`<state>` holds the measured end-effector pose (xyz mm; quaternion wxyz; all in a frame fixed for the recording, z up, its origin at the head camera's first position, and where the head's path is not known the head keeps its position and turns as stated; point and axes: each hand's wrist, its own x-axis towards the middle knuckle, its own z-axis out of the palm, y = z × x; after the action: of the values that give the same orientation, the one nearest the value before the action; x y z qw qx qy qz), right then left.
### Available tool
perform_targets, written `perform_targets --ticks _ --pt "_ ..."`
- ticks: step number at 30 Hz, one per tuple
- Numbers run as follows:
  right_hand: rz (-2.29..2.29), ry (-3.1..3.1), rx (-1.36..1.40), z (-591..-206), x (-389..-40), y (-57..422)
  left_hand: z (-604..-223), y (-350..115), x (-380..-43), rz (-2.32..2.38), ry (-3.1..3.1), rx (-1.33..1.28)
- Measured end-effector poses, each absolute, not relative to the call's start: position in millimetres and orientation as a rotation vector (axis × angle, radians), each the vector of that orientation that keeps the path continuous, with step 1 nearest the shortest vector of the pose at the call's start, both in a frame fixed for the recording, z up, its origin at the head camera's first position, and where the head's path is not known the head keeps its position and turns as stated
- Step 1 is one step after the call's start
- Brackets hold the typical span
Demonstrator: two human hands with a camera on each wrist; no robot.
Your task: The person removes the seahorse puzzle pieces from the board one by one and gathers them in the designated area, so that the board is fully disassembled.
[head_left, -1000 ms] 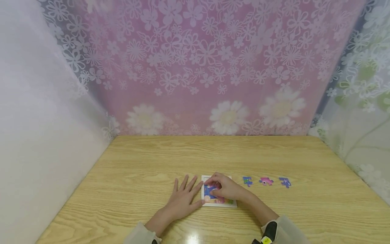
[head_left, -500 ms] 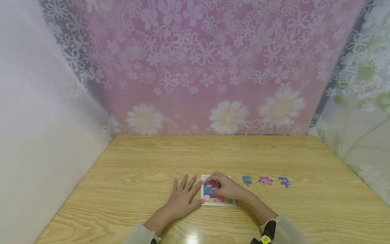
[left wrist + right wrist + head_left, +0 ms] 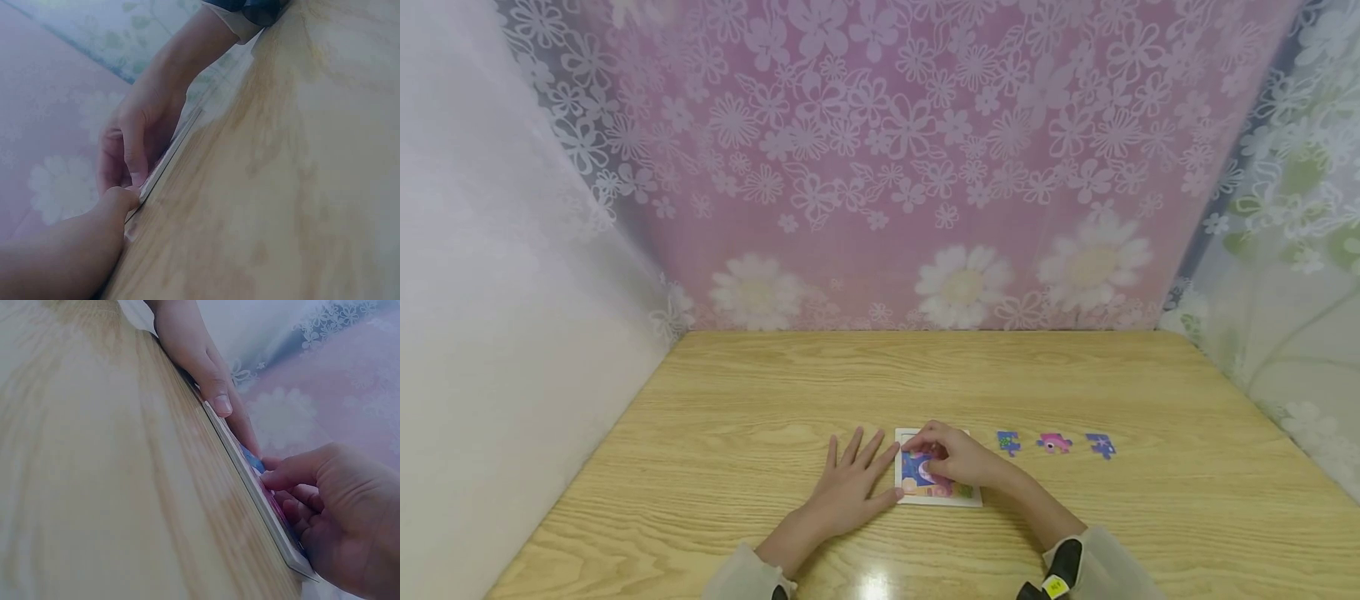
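Observation:
A small jigsaw puzzle in a white frame (image 3: 940, 502) lies on the table, its picture blue, pink and orange. My left hand (image 3: 847, 493) lies flat with fingers spread; its forefinger and thumb touch the frame's left edge. Over the puzzle, my right hand (image 3: 961, 458) has curled fingers, with thumb and fingertips down on a puzzle piece (image 3: 260, 475) that they largely cover. In the right wrist view, the right thumb (image 3: 284, 475) meets the puzzle's surface. The left wrist view shows the left thumb (image 3: 125, 197) at the frame's edge.
Three loose puzzle pieces lie in a row to the right: a blue and green piece (image 3: 1008, 443), a pink piece with an eye (image 3: 1054, 443) and a blue piece with a starfish (image 3: 1101, 445). The wooden table (image 3: 737, 392) meets a pink flowered curtain (image 3: 865, 167) behind.
My right thumb has shifted slightly to the right over the puzzle, showing more of a pale curved shape. My left hand and the loose pieces stay put.

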<state>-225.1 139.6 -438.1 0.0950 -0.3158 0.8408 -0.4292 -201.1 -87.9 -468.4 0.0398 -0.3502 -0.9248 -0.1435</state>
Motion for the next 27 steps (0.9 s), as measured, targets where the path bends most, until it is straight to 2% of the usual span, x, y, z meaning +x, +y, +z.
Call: perform_targets --ticks 4,11,27 --pt "-1.304 2.472 -0.955 -420.4 -215.3 136.0 -467.1 -87.6 -201.5 -0.436 -2.845 -1.065" --pt "-1.306 2.497 -0.978 -446.8 -232.1 142.5 -468.0 -88.2 -200.8 -0.436 -2.846 -1.066" --pt "-1.372 2.449 -0.974 -443.0 -231.5 143.3 -466.8 -87.8 -201.0 -0.442 -2.858 -1.052"
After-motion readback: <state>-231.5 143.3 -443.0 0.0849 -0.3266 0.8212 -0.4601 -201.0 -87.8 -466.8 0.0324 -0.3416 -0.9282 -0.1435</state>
